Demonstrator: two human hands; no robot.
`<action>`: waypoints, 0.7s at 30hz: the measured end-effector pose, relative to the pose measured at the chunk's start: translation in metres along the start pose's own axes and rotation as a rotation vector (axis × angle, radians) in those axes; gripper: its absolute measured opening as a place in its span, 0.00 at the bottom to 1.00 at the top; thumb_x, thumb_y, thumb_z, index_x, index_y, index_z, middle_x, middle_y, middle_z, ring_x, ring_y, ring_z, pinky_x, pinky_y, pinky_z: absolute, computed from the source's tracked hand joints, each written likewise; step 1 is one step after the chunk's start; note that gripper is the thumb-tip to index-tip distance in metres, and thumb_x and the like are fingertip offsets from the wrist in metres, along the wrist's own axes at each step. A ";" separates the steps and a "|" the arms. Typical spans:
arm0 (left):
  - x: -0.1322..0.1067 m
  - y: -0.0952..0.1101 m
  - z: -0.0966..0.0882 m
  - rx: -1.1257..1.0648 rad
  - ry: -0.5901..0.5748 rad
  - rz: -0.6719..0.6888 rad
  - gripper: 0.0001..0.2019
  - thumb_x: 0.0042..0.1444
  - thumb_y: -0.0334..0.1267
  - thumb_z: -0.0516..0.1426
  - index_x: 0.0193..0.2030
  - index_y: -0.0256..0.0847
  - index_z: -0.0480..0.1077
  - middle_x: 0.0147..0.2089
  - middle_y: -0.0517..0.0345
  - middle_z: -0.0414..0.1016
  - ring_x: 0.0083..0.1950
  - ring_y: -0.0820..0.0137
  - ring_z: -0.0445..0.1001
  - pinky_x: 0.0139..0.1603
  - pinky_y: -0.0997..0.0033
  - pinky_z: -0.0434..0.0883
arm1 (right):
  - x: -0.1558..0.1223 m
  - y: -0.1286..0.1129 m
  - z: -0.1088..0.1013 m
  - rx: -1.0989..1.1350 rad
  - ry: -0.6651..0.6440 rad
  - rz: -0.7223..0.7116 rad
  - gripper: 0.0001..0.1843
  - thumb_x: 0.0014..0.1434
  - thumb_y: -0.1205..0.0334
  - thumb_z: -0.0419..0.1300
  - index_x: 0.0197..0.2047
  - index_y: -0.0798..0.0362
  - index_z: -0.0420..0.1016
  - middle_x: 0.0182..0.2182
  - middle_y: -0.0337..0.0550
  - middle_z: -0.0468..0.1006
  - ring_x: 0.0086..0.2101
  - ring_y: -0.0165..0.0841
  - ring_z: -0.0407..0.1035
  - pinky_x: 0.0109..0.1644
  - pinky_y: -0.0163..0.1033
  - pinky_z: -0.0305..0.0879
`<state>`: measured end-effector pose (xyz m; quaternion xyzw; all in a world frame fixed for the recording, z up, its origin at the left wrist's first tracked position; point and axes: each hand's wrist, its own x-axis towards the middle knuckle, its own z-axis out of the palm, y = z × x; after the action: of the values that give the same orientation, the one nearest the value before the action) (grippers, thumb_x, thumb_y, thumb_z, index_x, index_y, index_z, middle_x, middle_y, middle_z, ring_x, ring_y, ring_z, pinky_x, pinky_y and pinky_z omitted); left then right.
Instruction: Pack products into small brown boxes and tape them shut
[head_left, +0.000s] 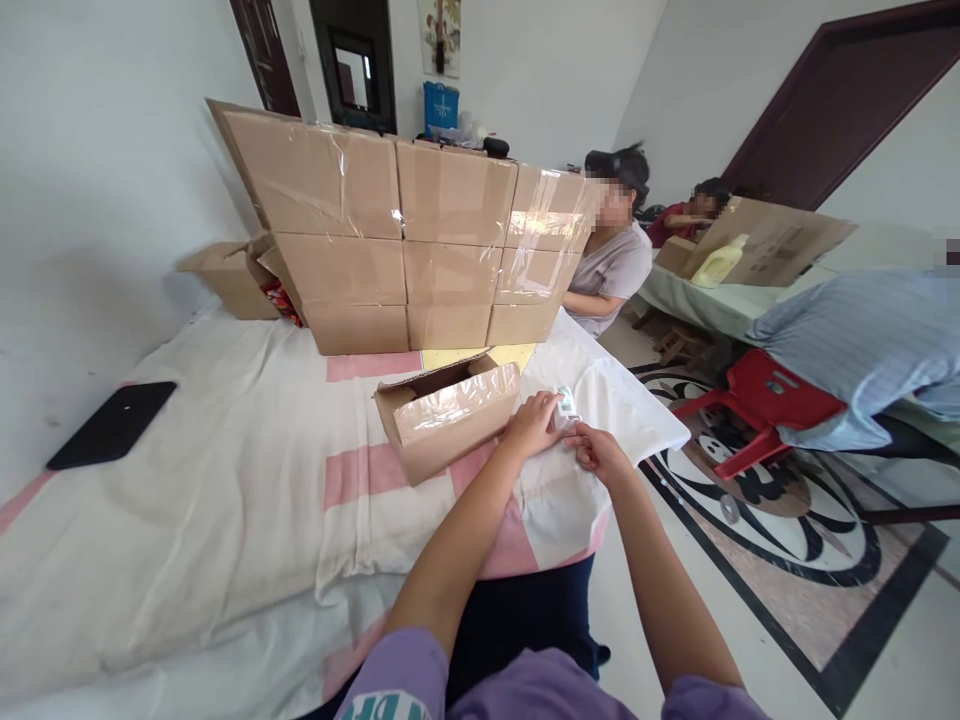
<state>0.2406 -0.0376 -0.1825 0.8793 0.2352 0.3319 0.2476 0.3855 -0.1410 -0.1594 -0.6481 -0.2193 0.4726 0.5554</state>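
At the right side of the cloth-covered table, my left hand (534, 424) is closed around a small clear-and-white thing with green print (565, 402), maybe a roll of tape. My right hand (598, 452) pinches at the lower edge of the same thing; its fingertips are pressed together. Just left of my hands stands a small cardboard box (457, 412), open on top, with shiny clear tape along its side. What lies inside the box is hidden.
A tall wall of taped cardboard boxes (450, 200) stands behind. A black flat device (112, 425) lies at left. Another open box (232, 280) sits by the wall. Co-workers (611, 260) sit beyond; a red chair (780, 395) is at right.
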 end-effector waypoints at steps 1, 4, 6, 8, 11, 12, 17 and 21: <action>0.000 0.000 0.000 0.003 -0.001 -0.002 0.31 0.59 0.45 0.62 0.67 0.48 0.58 0.64 0.48 0.65 0.59 0.56 0.68 0.56 0.56 0.69 | 0.000 0.000 0.001 -0.001 0.004 -0.011 0.14 0.51 0.53 0.68 0.32 0.56 0.74 0.22 0.42 0.77 0.12 0.20 0.50 0.13 0.31 0.38; -0.001 0.000 0.000 0.016 -0.004 -0.005 0.33 0.58 0.42 0.62 0.69 0.49 0.56 0.64 0.49 0.64 0.61 0.56 0.67 0.59 0.56 0.68 | -0.001 0.002 0.002 0.009 -0.002 -0.063 0.14 0.47 0.55 0.70 0.31 0.54 0.73 0.22 0.37 0.74 0.14 0.20 0.53 0.14 0.30 0.38; -0.003 0.001 -0.001 0.028 -0.010 -0.002 0.34 0.58 0.40 0.62 0.70 0.51 0.55 0.65 0.50 0.63 0.62 0.56 0.66 0.61 0.57 0.67 | -0.003 0.003 0.002 0.019 -0.015 -0.101 0.14 0.45 0.55 0.69 0.29 0.53 0.70 0.21 0.35 0.71 0.14 0.20 0.53 0.15 0.30 0.39; -0.004 0.002 -0.002 0.046 -0.021 -0.001 0.32 0.59 0.40 0.61 0.70 0.54 0.57 0.67 0.52 0.61 0.63 0.57 0.66 0.61 0.57 0.67 | -0.005 0.003 0.002 0.021 -0.022 -0.132 0.14 0.45 0.55 0.68 0.27 0.52 0.68 0.19 0.33 0.69 0.15 0.20 0.52 0.15 0.30 0.39; -0.004 0.004 -0.001 0.081 -0.038 -0.018 0.25 0.61 0.43 0.60 0.65 0.58 0.65 0.68 0.55 0.60 0.61 0.57 0.67 0.59 0.57 0.69 | -0.007 0.003 0.003 0.001 -0.008 -0.165 0.12 0.46 0.57 0.66 0.25 0.52 0.66 0.17 0.31 0.65 0.14 0.20 0.49 0.16 0.30 0.40; -0.004 0.004 0.000 0.092 -0.041 -0.026 0.23 0.62 0.43 0.59 0.64 0.58 0.67 0.68 0.56 0.60 0.60 0.57 0.67 0.58 0.56 0.69 | -0.007 0.003 0.004 -0.010 0.003 -0.175 0.12 0.46 0.57 0.65 0.25 0.52 0.66 0.17 0.31 0.65 0.14 0.20 0.49 0.16 0.31 0.40; -0.003 0.004 0.001 0.120 -0.042 -0.036 0.22 0.62 0.46 0.59 0.63 0.58 0.67 0.68 0.56 0.59 0.59 0.57 0.67 0.57 0.56 0.70 | -0.003 0.006 0.006 -0.095 0.057 -0.199 0.14 0.47 0.57 0.64 0.23 0.50 0.62 0.14 0.29 0.60 0.14 0.21 0.49 0.16 0.31 0.38; -0.003 0.003 0.001 0.130 -0.054 -0.040 0.23 0.61 0.46 0.60 0.64 0.58 0.67 0.68 0.56 0.59 0.59 0.56 0.66 0.57 0.56 0.70 | 0.003 0.011 0.006 -0.163 0.068 -0.188 0.17 0.48 0.55 0.65 0.23 0.49 0.59 0.13 0.27 0.57 0.14 0.22 0.47 0.17 0.32 0.38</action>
<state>0.2402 -0.0417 -0.1829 0.8972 0.2672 0.2871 0.2029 0.3793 -0.1390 -0.1699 -0.6834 -0.2979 0.3770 0.5496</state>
